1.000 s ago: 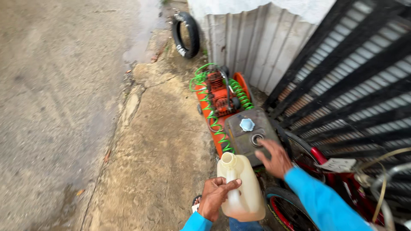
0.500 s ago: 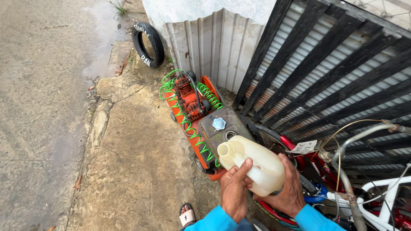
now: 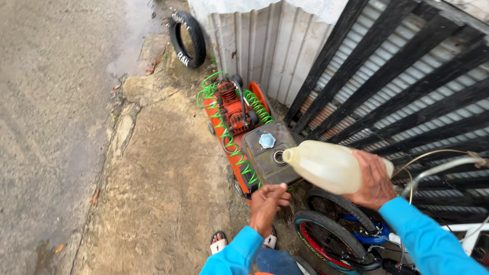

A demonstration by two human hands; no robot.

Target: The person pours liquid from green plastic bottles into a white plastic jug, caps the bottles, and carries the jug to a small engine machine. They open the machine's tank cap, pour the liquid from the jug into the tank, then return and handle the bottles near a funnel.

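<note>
Mount: worn on the person's head, the only view.
Facing: steeply downward and forward, over both arms.
Nearness: hands close below; ground and black fence [image 3: 407,91] farther off.

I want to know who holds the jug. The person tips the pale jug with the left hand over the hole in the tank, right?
Not quite. The head view shows the right hand tipping the pale jug toward the hole in the tank. The left hand is lower, near the tank's edge, holding no jug.
</note>
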